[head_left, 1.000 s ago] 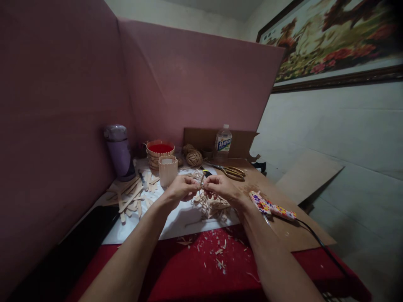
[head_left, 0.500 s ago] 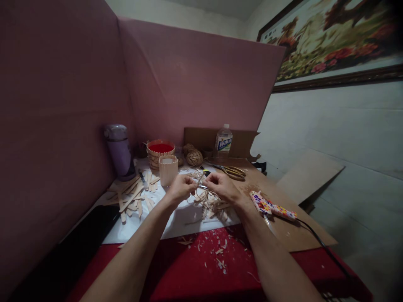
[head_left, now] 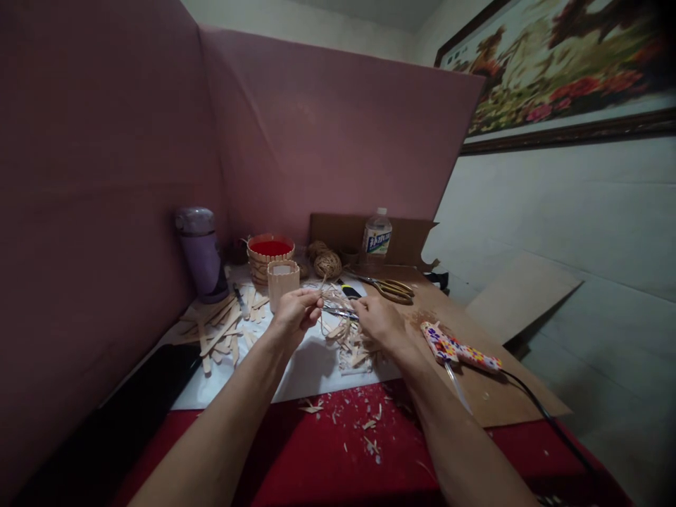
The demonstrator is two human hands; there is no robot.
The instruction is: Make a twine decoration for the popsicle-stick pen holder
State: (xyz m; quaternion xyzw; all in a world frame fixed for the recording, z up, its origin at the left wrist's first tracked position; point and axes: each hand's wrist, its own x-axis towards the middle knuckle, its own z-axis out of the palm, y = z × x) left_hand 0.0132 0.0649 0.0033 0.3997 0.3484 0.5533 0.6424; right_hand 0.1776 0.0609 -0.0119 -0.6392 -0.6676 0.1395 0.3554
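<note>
My left hand point(head_left: 296, 311) is closed, pinching a thin piece of twine point(head_left: 324, 283) between thumb and fingertips; a loop of it hangs below. My right hand point(head_left: 379, 320) is also closed, its fingers pressed together a short way to the right. What it grips is too small to make out, though fine strands show between the hands. A silver metal tool point(head_left: 339, 312) shows between the hands, its right end near my right fingers. Under them lies a heap of wood scraps point(head_left: 353, 341). Just behind my left hand stands a small cup of wooden sticks point(head_left: 284, 283).
Behind are a stick-sided basket with red lining point(head_left: 258, 269), a twine ball point(head_left: 328, 265), a bottle point(head_left: 377, 236) and large scissors point(head_left: 393, 290). Loose craft sticks point(head_left: 224, 331) and a purple flask point(head_left: 201, 253) are left. A flowered glue gun point(head_left: 459, 350) with cord lies on cardboard point(head_left: 507, 401).
My hands have moved apart: the right one shifted right and slightly down, the left one slightly left. The twine now stays at my left fingertips. The view has turned slightly.
</note>
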